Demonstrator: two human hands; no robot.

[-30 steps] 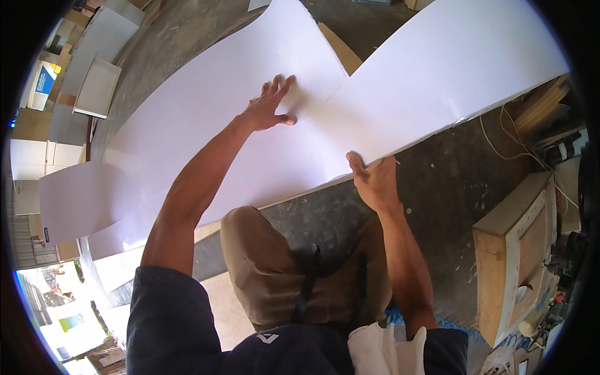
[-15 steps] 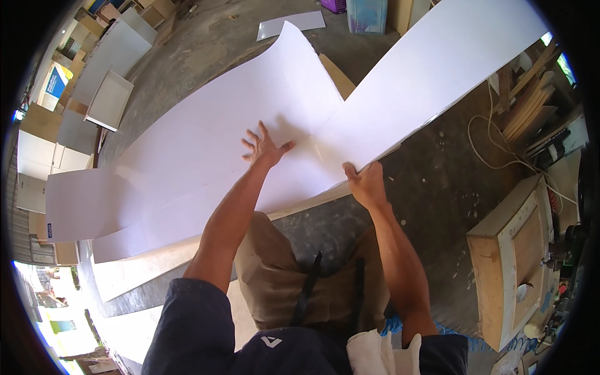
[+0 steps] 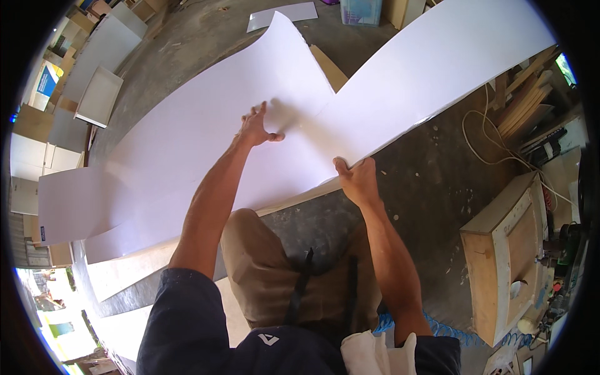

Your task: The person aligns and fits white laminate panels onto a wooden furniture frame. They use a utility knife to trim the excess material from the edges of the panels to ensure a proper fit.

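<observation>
A long thin white laminate sheet [image 3: 187, 137] lies bowed across a board in front of me, running from lower left to upper right. My left hand [image 3: 255, 127] presses flat on its upper face, fingers spread, near the middle. My right hand [image 3: 356, 178] grips the sheet's near edge, thumb on top and fingers under it. The board's pale wooden edge [image 3: 294, 199] shows just below the sheet between my arms. The sheet humps upward at the far middle [image 3: 284, 37].
A wooden box-shaped cabinet piece [image 3: 509, 250] stands at my right on the concrete floor [image 3: 431, 175]. A cord [image 3: 484, 140] loops past stacked timber at right. White panels [image 3: 97, 94] lean at the far left. A blue coiled hose [image 3: 440, 328] lies by my right elbow.
The view tilted and the sheet slid lower in frame. My left hand shifted along the sheet's surface, staying flat on it. My right hand kept its hold on the near edge.
</observation>
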